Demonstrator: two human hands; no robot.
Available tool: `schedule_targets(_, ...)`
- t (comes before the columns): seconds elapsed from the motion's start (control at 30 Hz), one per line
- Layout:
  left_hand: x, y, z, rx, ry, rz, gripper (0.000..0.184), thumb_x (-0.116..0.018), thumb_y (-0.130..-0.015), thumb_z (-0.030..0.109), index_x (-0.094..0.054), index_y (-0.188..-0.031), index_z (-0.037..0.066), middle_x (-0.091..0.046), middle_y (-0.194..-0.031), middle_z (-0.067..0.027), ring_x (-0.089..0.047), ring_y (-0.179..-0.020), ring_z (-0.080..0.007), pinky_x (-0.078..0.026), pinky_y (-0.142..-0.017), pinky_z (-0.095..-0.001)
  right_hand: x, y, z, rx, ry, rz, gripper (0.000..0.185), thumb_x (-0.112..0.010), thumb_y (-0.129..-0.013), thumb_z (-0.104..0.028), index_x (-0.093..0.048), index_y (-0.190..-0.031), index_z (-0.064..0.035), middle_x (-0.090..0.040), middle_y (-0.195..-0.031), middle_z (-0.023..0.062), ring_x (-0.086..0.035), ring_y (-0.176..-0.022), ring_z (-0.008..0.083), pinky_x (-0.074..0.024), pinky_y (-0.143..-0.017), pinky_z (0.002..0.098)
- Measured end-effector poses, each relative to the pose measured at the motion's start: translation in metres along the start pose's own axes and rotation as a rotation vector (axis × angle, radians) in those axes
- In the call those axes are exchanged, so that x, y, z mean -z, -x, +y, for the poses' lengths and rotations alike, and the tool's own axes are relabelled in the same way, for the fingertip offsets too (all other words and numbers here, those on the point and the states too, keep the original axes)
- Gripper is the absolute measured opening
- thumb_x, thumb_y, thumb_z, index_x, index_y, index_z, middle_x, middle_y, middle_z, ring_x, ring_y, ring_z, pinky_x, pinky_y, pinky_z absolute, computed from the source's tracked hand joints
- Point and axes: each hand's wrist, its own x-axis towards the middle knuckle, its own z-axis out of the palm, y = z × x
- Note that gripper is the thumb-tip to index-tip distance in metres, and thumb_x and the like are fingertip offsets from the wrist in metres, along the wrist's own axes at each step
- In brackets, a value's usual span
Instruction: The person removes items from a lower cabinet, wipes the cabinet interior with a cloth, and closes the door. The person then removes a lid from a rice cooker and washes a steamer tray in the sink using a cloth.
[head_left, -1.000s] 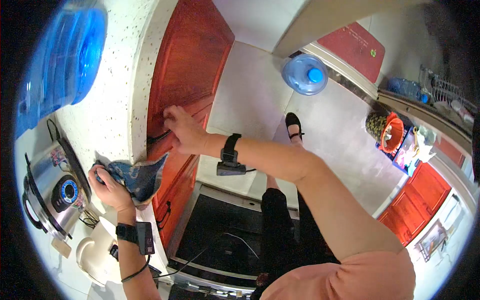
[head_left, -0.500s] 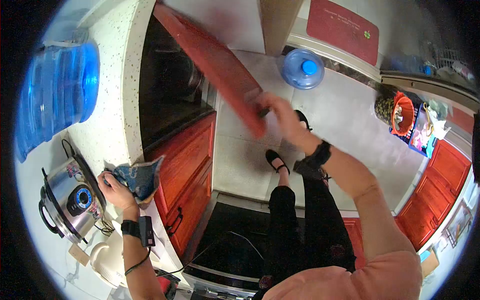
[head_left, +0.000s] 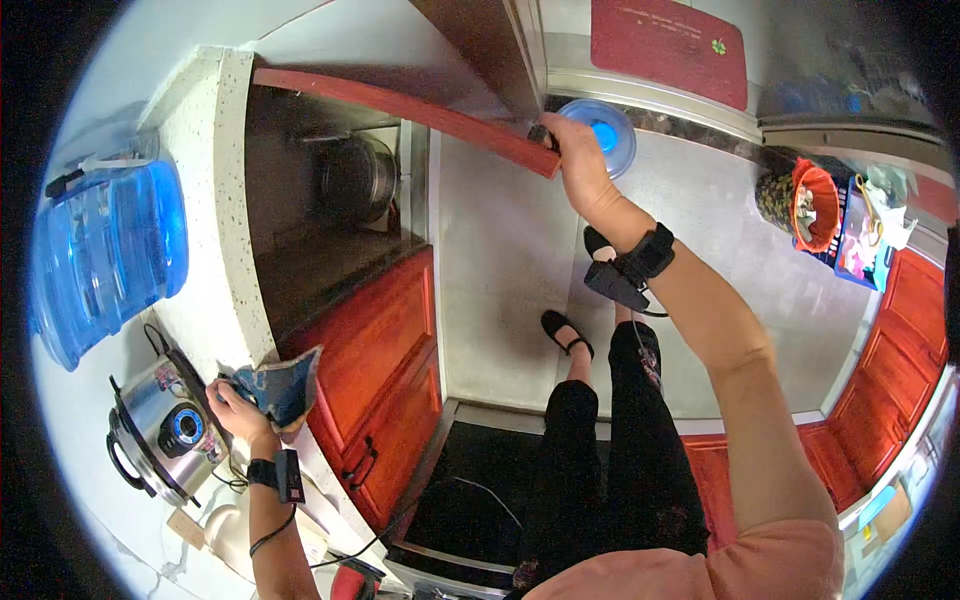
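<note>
I am holding a red cupboard door (head_left: 400, 105) swung outward with my right hand (head_left: 582, 168), the fingers curling around the dark door handle (head_left: 542, 134) by its free edge; how the thumb is pressing I cannot tell. My left hand (head_left: 240, 412) is bending around the near end of a blue patterned pouch (head_left: 287, 390), which is lying at the counter's edge just beyond my fingertips; the exact pinch is too small to make out.

As I judge it, I am at the step of opening the cupboard. Its dark inside is showing between my two hands, with a metal pot (head_left: 368, 180) sitting within. Reaching in would call for a steady door and one hand coming free, since both are occupied.

Beyond my right knuckles a water bottle (head_left: 618, 135) is standing on the floor, partly hidden by that hand, so swinging the door wider could mean bumping it. Below the opening, red drawers (head_left: 385, 340) are filling the space to the right of my left hand. A pressure cooker (head_left: 165, 430) is standing just left of that hand, and a large blue bottle (head_left: 110, 250) is lying farther up the counter (head_left: 215, 215). A cable (head_left: 365, 548) is trailing from near my left wrist and could be snagging.
</note>
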Motion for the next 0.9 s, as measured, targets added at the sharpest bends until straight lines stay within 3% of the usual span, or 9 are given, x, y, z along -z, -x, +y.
schedule_targets(0.1,0.001,0.000,-0.005,0.022,0.007,-0.018,0.028,-0.043,-0.093,0.027,-0.054,-0.092,0.001,-0.056,-0.086,-0.0115,-0.051,-0.080,-0.0236,-0.042,-0.079,-0.0352,-0.004,0.009,-0.006,-0.090,-0.097,0.024,0.017,-0.048,-0.088,-0.010,-0.056,-0.096,0.0031,-0.055,-0.074,0.0112,-0.054,-0.070,0.0231,-0.0440,-0.065,0.0319)
schedule_targets(0.17,0.003,-0.001,0.006,0.045,0.009,-0.031,0.028,-0.043,-0.093,0.027,-0.054,-0.092,0.001,-0.056,-0.086,-0.0116,-0.051,-0.080,-0.0238,-0.041,-0.080,-0.0352,-0.006,0.010,-0.012,-0.176,-0.201,0.021,0.018,-0.045,-0.090,-0.011,-0.056,-0.093,0.0031,-0.055,-0.074,0.0111,-0.054,-0.069,0.0231,-0.0439,-0.065,0.0316)
schedule_targets(0.27,0.000,-0.005,0.006,0.022,0.015,-0.029,0.029,-0.043,-0.093,0.027,-0.054,-0.092,0.000,-0.055,-0.086,-0.0117,-0.050,-0.080,-0.0234,-0.041,-0.080,-0.0347,-0.016,0.018,-0.004,0.109,-0.057,0.091,0.020,-0.042,-0.091,-0.012,-0.055,-0.093,0.0031,-0.058,-0.076,0.0115,-0.055,-0.071,0.0232,-0.0441,-0.066,0.0321)
schedule_targets(0.47,-0.002,-0.005,0.001,0.012,0.034,-0.030,0.029,-0.043,-0.093,0.027,-0.054,-0.090,0.000,-0.054,-0.083,-0.0113,-0.049,-0.078,-0.0226,-0.041,-0.078,-0.0338,-0.020,0.029,-0.014,-0.142,-0.179,0.005,0.019,-0.041,-0.091,-0.011,-0.056,-0.091,0.0013,-0.061,-0.080,0.0130,-0.057,-0.074,0.0231,-0.0449,-0.068,0.0312)
schedule_targets(0.57,-0.001,-0.006,-0.009,0.024,0.017,-0.036,0.029,-0.043,-0.094,0.027,-0.054,-0.090,0.000,-0.053,-0.082,-0.0109,-0.049,-0.077,-0.0225,-0.041,-0.077,-0.0338,-0.027,0.032,-0.003,0.012,-0.092,0.047,0.017,-0.043,-0.089,-0.009,-0.057,-0.089,0.0007,-0.061,-0.078,0.0125,-0.058,-0.073,0.0226,-0.0450,-0.068,0.0304)
schedule_targets(0.67,-0.001,-0.008,-0.012,0.028,0.033,-0.045,0.029,-0.043,-0.094,0.026,-0.054,-0.091,0.000,-0.054,-0.081,-0.0106,-0.049,-0.076,-0.0224,-0.041,-0.077,-0.0339,-0.022,0.030,-0.005,-0.138,-0.171,0.020,0.014,-0.045,-0.087,-0.007,-0.058,-0.088,-0.0001,-0.062,-0.078,0.0119,-0.059,-0.074,0.0220,-0.0454,-0.067,0.0304)
schedule_targets(0.77,-0.003,-0.012,-0.012,0.039,0.060,-0.043,0.029,-0.042,-0.094,0.026,-0.054,-0.091,0.000,-0.054,-0.082,-0.0104,-0.049,-0.076,-0.0220,-0.041,-0.077,-0.0338,-0.022,0.026,0.003,-0.050,-0.033,0.013,0.013,-0.046,-0.086,-0.005,-0.057,-0.089,-0.0006,-0.061,-0.077,0.0116,-0.059,-0.072,0.0214,-0.0454,-0.065,0.0301)
schedule_targets(0.9,0.000,-0.008,-0.002,0.016,0.057,-0.052,0.029,-0.042,-0.095,0.027,-0.054,-0.091,0.000,-0.054,-0.082,-0.0099,-0.049,-0.077,-0.0211,-0.041,-0.077,-0.0333,-0.024,0.027,0.006,0.026,-0.080,0.047,0.013,-0.046,-0.085,-0.005,-0.057,-0.089,-0.0010,-0.061,-0.076,0.0118,-0.058,-0.069,0.0213,-0.0452,-0.063,0.0304)
